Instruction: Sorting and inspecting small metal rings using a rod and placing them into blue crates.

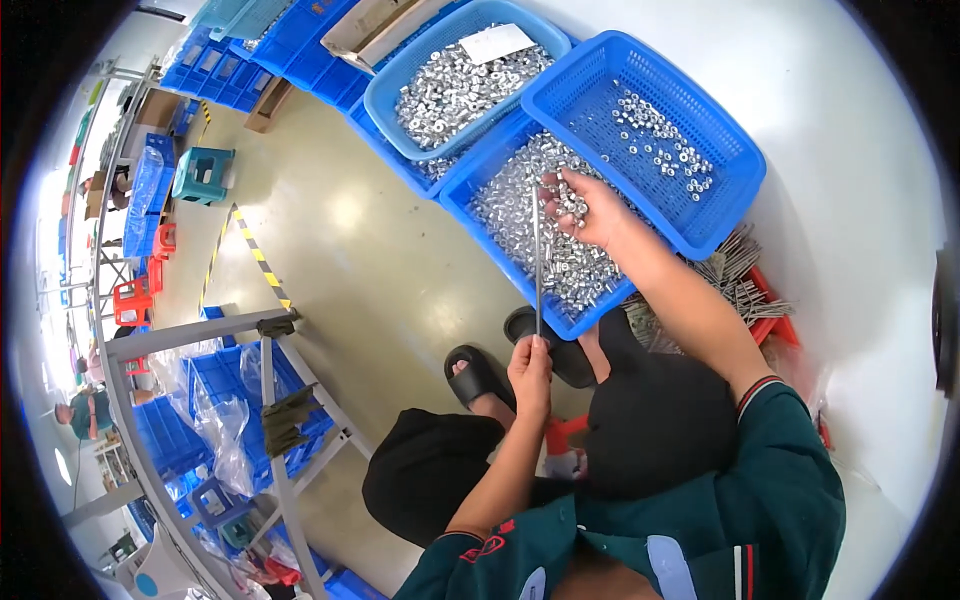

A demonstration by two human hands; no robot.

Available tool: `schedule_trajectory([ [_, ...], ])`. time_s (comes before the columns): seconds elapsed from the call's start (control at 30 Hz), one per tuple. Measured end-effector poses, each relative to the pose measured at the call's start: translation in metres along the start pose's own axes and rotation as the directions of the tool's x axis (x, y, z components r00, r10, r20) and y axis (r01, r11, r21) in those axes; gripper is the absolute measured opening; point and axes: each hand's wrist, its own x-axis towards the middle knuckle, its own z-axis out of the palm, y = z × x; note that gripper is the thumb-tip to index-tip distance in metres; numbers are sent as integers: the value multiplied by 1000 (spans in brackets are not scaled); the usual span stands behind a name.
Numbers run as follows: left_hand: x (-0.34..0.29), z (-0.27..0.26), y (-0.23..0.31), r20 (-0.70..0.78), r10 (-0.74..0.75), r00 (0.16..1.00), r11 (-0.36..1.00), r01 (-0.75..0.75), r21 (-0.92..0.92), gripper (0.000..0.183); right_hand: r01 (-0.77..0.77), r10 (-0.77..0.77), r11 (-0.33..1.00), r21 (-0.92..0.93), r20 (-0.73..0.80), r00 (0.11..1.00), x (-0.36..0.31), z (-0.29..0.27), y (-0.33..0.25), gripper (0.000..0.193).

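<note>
The left hand (530,368), near the knees, has its fingers clenched round the lower end of a thin metal rod (537,262) pointing to twelve o'clock. Beyond, the right hand (585,208) pinches small silver nuts (520,215) over the blue bin (470,215); at one o'clock sits a perforated blue basket (735,160) with few nuts
</note>
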Motion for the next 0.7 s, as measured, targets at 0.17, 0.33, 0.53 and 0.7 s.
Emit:
schedule_trajectory([
  [0.17,0,-1,-5,-19,39,999,999,-39,13,21,2,-2,985,-172,-1,1000,-9,5,2,29],
  [0.33,-1,-8,-6,-33,160,987,973,-151,176,22,-5,14,989,-145,68,998,-13,8,7,28],
  [0.53,3,-9,-9,-70,220,973,941,-193,279,22,-89,92,996,-27,137,986,-4,-3,12,32],
  [0.7,12,-3,-3,-106,276,955,887,-211,411,21,-81,73,996,35,178,981,4,-11,14,30],
])
